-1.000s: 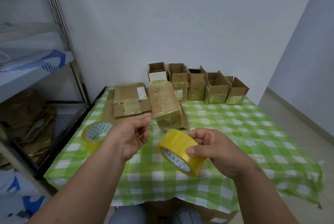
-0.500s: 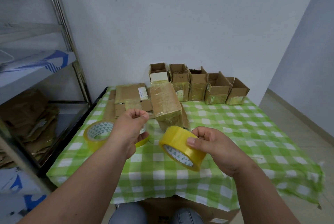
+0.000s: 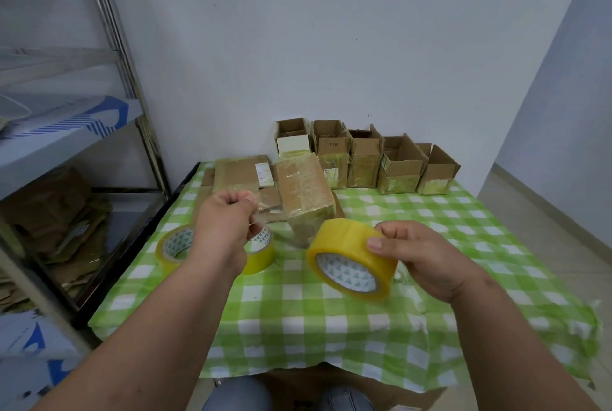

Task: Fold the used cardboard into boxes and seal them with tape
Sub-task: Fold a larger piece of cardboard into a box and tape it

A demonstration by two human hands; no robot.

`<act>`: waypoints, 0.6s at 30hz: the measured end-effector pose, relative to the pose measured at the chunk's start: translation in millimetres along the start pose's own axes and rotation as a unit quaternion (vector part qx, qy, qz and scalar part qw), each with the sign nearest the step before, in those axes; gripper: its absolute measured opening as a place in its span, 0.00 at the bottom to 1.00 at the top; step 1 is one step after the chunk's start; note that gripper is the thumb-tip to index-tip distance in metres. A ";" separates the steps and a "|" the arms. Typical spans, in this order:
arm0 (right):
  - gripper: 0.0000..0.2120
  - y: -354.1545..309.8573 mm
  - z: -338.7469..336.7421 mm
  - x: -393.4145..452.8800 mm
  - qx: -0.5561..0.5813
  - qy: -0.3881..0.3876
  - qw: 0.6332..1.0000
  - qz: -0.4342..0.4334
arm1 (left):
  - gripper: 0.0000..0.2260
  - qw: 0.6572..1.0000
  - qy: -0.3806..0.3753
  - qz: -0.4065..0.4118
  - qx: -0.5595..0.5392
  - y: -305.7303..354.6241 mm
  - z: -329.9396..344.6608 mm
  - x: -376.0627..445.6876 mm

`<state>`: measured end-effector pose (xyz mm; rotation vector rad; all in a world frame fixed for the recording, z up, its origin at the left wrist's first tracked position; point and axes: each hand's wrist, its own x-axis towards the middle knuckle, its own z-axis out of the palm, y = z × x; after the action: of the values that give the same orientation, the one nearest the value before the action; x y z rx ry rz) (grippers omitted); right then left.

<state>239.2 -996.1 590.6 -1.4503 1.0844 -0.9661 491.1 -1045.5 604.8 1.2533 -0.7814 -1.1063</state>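
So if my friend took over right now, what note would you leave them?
Right hand grips the yellow tape roll above the table. Left hand pinches what looks like the clear tape end, pulled away from the roll.
Taped box lies on its side behind the hands, beside flat cardboard. Two spare rolls lie under the left hand.
Done: five open boxes lined up along the wall.
Left: fold the flat cardboard and tape it.

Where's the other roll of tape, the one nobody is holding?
The spare tape roll lies on the checked tablecloth at the left, partly behind the left hand, in front of the flattened cardboard.
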 end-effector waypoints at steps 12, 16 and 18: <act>0.28 -30.0 -43.5 28.0 -0.084 0.067 0.993 0.040 | 0.07 0.984 0.099 -0.067 -0.132 -12.5 2.4 17.6; 0.15 -37.6 -55.0 42.4 -0.151 0.116 0.981 0.034 | 0.04 0.985 0.092 -0.078 -0.126 -23.6 3.2 24.2; 0.15 -42.4 -58.7 52.0 -0.201 0.145 0.968 0.040 | 0.04 0.985 0.097 -0.077 -0.123 -29.5 4.6 25.5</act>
<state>202.6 -1059.2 641.6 -1.6023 1.6138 -0.9575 488.6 -1069.8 574.0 1.2034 -0.3941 -1.1463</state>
